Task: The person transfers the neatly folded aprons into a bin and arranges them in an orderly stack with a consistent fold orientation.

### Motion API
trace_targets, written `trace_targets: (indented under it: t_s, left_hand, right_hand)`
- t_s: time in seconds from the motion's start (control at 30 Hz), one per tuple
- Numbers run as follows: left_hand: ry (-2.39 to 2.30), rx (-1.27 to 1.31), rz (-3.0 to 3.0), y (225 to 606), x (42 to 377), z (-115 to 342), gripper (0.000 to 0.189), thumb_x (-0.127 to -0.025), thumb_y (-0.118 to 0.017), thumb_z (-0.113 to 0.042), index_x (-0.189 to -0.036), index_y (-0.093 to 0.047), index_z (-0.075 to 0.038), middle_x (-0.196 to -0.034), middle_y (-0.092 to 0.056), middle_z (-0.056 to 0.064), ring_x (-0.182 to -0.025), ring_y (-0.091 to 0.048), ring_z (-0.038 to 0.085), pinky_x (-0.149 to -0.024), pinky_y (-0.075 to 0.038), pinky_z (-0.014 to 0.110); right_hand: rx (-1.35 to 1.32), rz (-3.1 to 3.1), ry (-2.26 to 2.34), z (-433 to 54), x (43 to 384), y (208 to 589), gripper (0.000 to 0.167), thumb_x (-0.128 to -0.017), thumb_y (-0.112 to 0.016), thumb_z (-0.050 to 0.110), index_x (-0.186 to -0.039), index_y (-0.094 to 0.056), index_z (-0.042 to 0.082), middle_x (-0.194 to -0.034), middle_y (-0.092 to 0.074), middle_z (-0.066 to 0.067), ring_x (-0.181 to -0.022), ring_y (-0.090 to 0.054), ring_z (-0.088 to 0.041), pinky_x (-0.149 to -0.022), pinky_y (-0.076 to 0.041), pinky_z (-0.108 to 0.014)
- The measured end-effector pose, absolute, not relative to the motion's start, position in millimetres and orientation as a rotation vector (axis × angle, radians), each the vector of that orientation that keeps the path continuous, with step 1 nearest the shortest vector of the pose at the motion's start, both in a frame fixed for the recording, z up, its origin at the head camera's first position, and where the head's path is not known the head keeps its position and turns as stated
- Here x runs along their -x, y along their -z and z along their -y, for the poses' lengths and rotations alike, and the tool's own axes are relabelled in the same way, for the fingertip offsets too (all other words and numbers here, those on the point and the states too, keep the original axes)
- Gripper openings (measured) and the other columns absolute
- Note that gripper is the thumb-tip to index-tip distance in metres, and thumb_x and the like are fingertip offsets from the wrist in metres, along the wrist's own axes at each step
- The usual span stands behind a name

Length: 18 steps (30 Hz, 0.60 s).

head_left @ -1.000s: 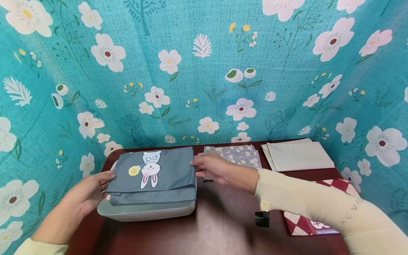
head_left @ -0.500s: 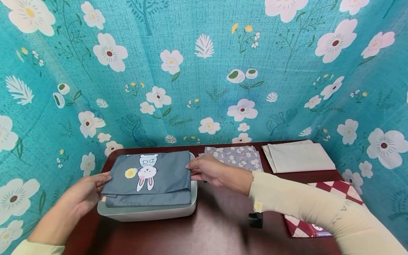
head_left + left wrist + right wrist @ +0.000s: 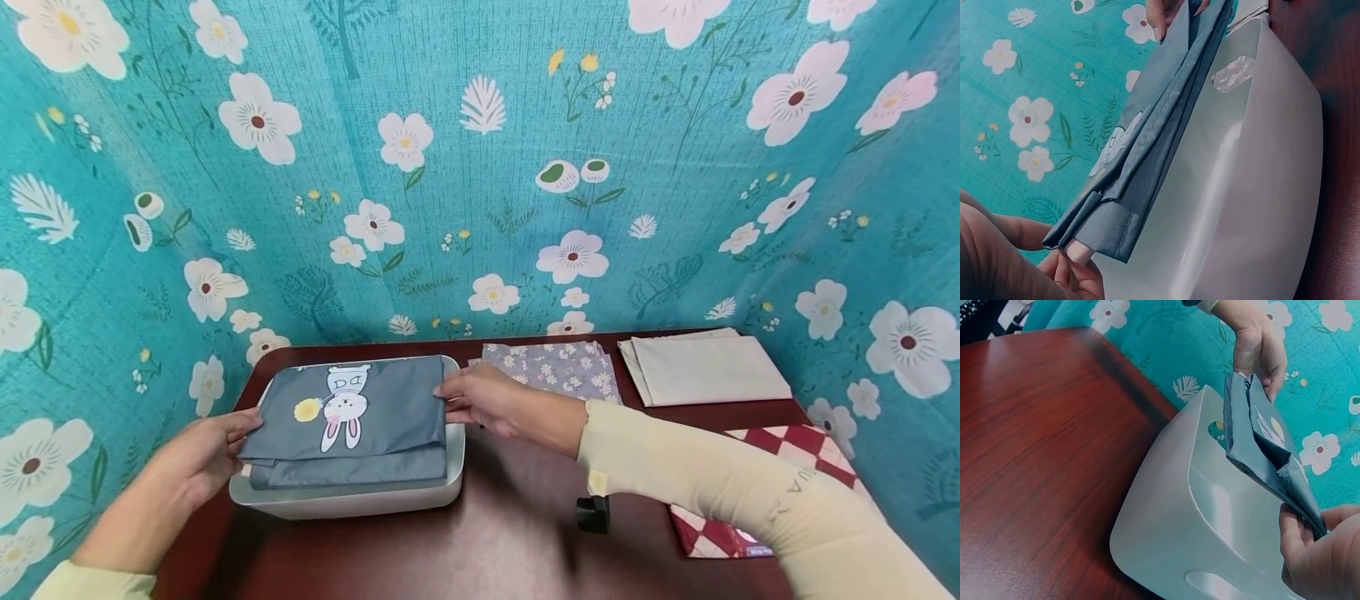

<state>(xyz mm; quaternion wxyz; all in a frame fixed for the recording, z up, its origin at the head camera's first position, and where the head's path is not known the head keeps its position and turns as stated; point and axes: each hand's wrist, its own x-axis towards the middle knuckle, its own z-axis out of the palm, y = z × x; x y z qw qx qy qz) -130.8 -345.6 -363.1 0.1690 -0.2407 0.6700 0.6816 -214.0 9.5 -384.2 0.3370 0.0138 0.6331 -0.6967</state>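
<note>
We saw the fingers of the left hand point(image 3: 197, 457) pinching one end of a folded grey cloth point(image 3: 405, 412), and those of the right hand point(image 3: 491, 400) pinching the opposite end. The cloth lay roughly flat between them, its rabbit print facing up, directly above the mouth of a pale bin point(image 3: 352, 505). From both wrist views we could look past its edge into the bin's interior, so we took it to be held over the bin rather than resting inside.

Compared with a second earlier, the cloth had shifted left; its right edge had covered the bin's right rim, and now that rim showed beside it. We judged that this left the bundle better centred on the mouth, though not yet down in it. Over the last half second it had barely moved.

Farther out on the dark red counter point(image 3: 495, 537), we noted a floral cloth point(image 3: 547, 367) behind the right hand, a folded cream cloth point(image 3: 705, 371) beyond, and a red checkered piece point(image 3: 810, 448) partly hidden by the right sleeve point(image 3: 690, 467).
</note>
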Motion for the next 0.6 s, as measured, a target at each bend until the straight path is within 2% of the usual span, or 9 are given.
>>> trace_targets:
  t_s: [0.03, 0.1, 0.37, 0.43, 0.6]
  left_hand:
    - [-1.947, 0.688, -1.9, 363.3, 131.0, 345.6, 0.028, -0.107, -0.049, -0.015, -0.102, -0.075, -0.025, -0.091, -0.066, -0.01, -0.09, -0.06, 0.008, -0.091, -0.04, 0.038]
    - [-1.954, 0.688, -1.9, 363.9, 131.5, 345.1, 0.031, -0.107, -0.05, -0.016, -0.095, -0.075, -0.027, -0.091, -0.066, -0.01, -0.09, -0.06, 0.008, -0.093, -0.037, 0.039]
    - [-1.954, 0.698, -1.906, 367.1, 131.4, 344.5, 0.028, -0.106, -0.051, -0.013, -0.094, -0.073, -0.026, -0.092, -0.064, -0.008, -0.09, -0.059, 0.007, -0.09, -0.041, 0.035]
    - [-1.95, 0.702, -1.909, 367.5, 132.0, 344.9, 0.023, -0.106, -0.051, -0.014, -0.106, -0.072, -0.021, -0.093, -0.064, -0.009, -0.09, -0.06, 0.007, -0.09, -0.041, 0.035]
    - [-1.956, 0.701, -1.903, 365.5, 133.8, 345.5, 0.025, -0.106, -0.049, -0.013, -0.104, -0.072, -0.023, -0.091, -0.066, -0.01, -0.088, -0.062, 0.005, -0.086, -0.045, 0.032]
  right_hand:
    - [-0.032, -1.656, 1.818, -9.3, 214.6, 384.8, 0.025, -0.098, -0.059, 0.001, -0.12, -0.062, -0.011, -0.096, -0.064, -0.008, -0.088, -0.065, -0.018, -0.095, -0.059, -0.038]
    - [-0.029, -1.666, 1.824, -9.2, 215.7, 386.3, 0.025, -0.098, -0.059, 0.001, -0.119, -0.061, -0.012, -0.096, -0.064, -0.008, -0.088, -0.064, -0.018, -0.095, -0.059, -0.038]
    - [-0.051, -1.69, 1.823, -9.0, 218.0, 384.6, 0.026, -0.098, -0.061, 0.001, -0.12, -0.063, -0.012, -0.095, -0.065, -0.007, -0.088, -0.065, -0.017, -0.093, -0.06, -0.036]
    - [-0.049, -1.692, 1.824, -9.0, 218.1, 383.7, 0.024, -0.098, -0.061, 0.002, -0.117, -0.064, -0.012, -0.095, -0.065, -0.007, -0.088, -0.065, -0.017, -0.094, -0.06, -0.036]
    - [-0.048, -1.685, 1.82, -8.3, 220.1, 381.3, 0.023, -0.098, -0.061, 0.003, -0.116, -0.066, -0.011, -0.096, -0.066, -0.007, -0.089, -0.066, -0.017, -0.095, -0.059, -0.036]
